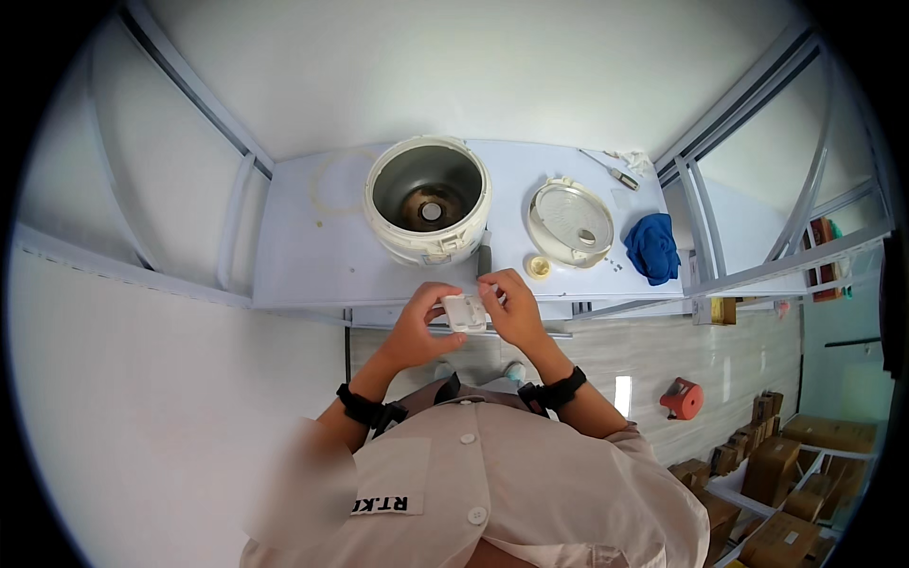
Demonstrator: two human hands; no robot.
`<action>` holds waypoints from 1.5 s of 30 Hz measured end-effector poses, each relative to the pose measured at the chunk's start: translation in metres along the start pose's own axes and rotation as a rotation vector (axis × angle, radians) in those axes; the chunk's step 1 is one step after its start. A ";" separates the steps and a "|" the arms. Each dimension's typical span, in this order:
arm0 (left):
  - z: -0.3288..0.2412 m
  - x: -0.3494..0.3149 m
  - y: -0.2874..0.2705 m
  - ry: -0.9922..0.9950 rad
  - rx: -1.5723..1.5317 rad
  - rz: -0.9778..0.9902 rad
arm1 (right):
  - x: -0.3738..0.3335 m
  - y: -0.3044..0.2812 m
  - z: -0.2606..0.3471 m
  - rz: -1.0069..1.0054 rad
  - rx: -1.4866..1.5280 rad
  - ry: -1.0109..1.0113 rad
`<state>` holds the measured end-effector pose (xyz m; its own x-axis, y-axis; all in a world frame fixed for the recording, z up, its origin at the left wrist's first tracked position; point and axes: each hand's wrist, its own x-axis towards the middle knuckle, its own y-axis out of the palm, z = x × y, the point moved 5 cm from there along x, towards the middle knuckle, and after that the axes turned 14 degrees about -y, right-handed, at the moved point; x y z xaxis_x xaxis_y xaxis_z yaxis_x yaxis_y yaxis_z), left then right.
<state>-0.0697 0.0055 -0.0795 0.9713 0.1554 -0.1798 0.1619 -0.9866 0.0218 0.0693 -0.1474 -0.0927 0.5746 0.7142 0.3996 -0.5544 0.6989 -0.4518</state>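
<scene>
Just off the front edge of the table, my left hand (422,326) grips a small white plastic part (464,313) between thumb and fingers. Against that part's right side is my right hand (511,308), its thumb and forefinger pinched together; what they hold, if anything, is too small to make out. Beyond my hands stands a white rice cooker body (417,248), its lid off and its grey inside showing a stained bottom. A dark grey strip-shaped piece (485,256) is beside it. To the right lie a round white lid (546,239) and a small cream cup-shaped piece (539,267).
A crumpled blue cloth (653,249) lies at the table's right end, with tiny metal pieces (615,266) near it. Farther back are a screwdriver (622,177) and white tissue (636,162). Metal frames flank the table (303,270). A red stool (683,399) and cardboard boxes (772,469) are at right.
</scene>
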 end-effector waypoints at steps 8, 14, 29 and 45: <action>0.037 -0.007 -0.031 -0.294 -0.271 0.065 | 0.012 0.032 -0.030 -0.004 -0.440 0.162; 0.046 -0.018 -0.040 -0.408 -0.505 0.083 | 0.029 0.049 -0.057 0.086 -0.490 0.370; 0.026 0.001 -0.027 -0.242 -0.849 0.090 | -0.012 -0.017 -0.002 -0.388 -0.107 0.292; -0.043 -0.004 0.009 0.643 0.452 -0.415 | -0.004 -0.007 0.053 -0.266 0.336 0.258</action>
<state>-0.0644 -0.0021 -0.0366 0.7814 0.3691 0.5031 0.5706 -0.7490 -0.3368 0.0390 -0.1527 -0.0491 0.8291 0.5064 0.2370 -0.5073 0.8595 -0.0617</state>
